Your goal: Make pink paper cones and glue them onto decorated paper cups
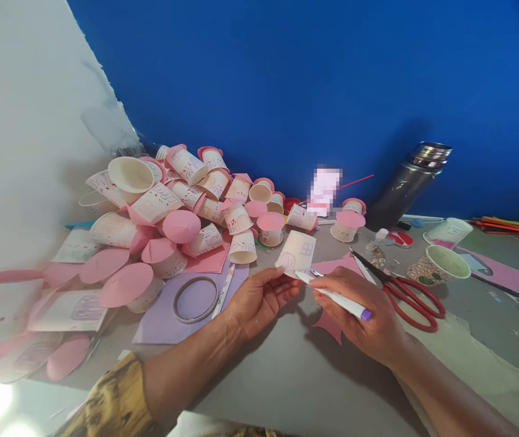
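A white paper cup (299, 247), turned with its base up, carries purple marker drawings of a window and a rounded door. My left hand (263, 300) grips it near the rim, fingers curled under it. My right hand (362, 312) holds a white marker (343, 302) with a purple end. The marker's tip meets the cup's lower edge, close to purple strokes there. Beneath and behind my right hand lie pink paper scraps (332, 265). Red-handled scissors (411, 297) rest to the right of that hand.
Many decorated cups with pink paper tops (181, 227) are heaped at left. Purple paper (161, 309) bears a tape roll (195, 300) and another marker (224, 290). A dark flask (402, 188), a glue stick (377, 240) and a patterned cup (439, 265) stand at right. A blue wall (263, 79) closes the back.
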